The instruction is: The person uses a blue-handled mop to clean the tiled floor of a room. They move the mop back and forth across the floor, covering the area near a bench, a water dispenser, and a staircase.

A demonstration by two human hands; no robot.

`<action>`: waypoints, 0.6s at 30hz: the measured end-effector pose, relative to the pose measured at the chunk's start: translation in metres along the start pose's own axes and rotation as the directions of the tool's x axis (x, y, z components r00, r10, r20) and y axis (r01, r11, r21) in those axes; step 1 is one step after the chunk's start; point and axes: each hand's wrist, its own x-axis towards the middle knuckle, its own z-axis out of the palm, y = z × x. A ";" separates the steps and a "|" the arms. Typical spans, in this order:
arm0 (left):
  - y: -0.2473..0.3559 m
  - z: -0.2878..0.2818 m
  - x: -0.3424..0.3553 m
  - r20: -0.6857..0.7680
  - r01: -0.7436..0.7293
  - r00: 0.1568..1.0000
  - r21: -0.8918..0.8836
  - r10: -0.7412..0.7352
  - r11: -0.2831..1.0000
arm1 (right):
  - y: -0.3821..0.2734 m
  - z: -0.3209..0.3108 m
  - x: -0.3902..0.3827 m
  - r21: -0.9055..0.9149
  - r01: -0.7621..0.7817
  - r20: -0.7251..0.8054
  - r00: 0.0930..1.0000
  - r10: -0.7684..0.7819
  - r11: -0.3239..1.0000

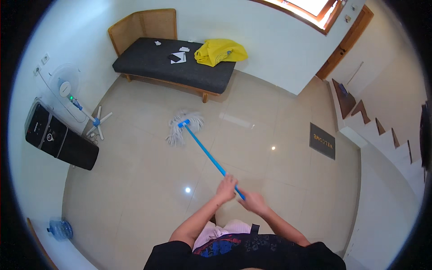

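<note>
A string mop rests on the tiled floor in front of me, its grey-white strands [176, 130] fanned out around a blue clamp. From there the blue mop handle [204, 150] slants up toward my body. Partway along the handle, my left hand [226, 187] is wrapped round it. Close to its top end, my right hand [253, 202] is closed on it too, slightly blurred, with the handle's tip showing beside the fingers.
Beyond the mop stands a dark daybed [171, 67] carrying a yellow cloth [220, 51], a phone and papers. A standing fan [72, 96] and a black appliance [60, 137] line the left wall, with a blue water jug [60, 229] nearer. At right lie a grey doormat [322, 141] and stairs [382, 130].
</note>
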 end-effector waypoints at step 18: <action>0.186 0.166 -0.129 0.182 -0.052 0.979 -0.216 0.093 0.975 | 0.042 0.001 -0.364 0.160 -0.500 -0.322 0.789 0.524 0.851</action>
